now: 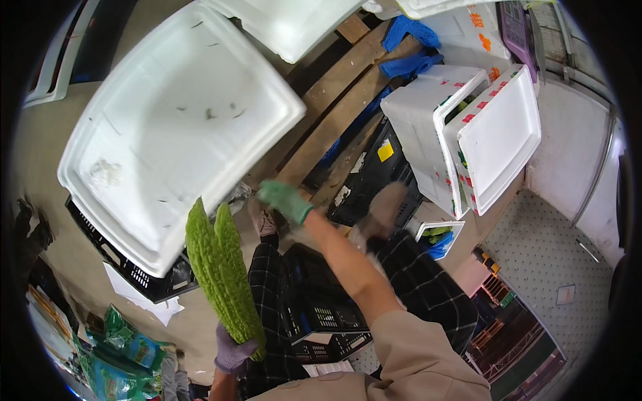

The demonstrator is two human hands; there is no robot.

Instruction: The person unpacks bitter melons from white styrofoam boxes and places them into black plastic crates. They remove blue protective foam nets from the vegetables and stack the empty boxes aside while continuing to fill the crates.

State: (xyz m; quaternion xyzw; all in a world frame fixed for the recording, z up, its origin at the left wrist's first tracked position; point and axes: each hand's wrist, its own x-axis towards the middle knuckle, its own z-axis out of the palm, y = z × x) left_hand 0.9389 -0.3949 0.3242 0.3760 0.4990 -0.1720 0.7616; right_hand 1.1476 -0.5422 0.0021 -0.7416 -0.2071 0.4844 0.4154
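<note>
My left hand point(235, 348), in a purple knit glove, grips two long green bitter melons point(220, 275) near their lower ends. They point upright, and their tips overlap the near rim of a large white foam box or lid point(200, 115) bearing small dark scraps. My right hand point(285, 199), in a green glove, reaches out past the near right side of that foam piece. Motion blurs its fingers, so whether they pinch anything is unclear. Crumpled clear plastic point(239, 194) lies just left of it.
A black plastic crate point(120, 263) supports the foam piece. Wooden pallet boards point(341, 115) and blue netting point(409, 45) lie beyond. At right stands a white foam box point(426, 115) with greens inside, its lid point(501, 145) leaning against it. Green plastic bags point(125, 361) are at lower left.
</note>
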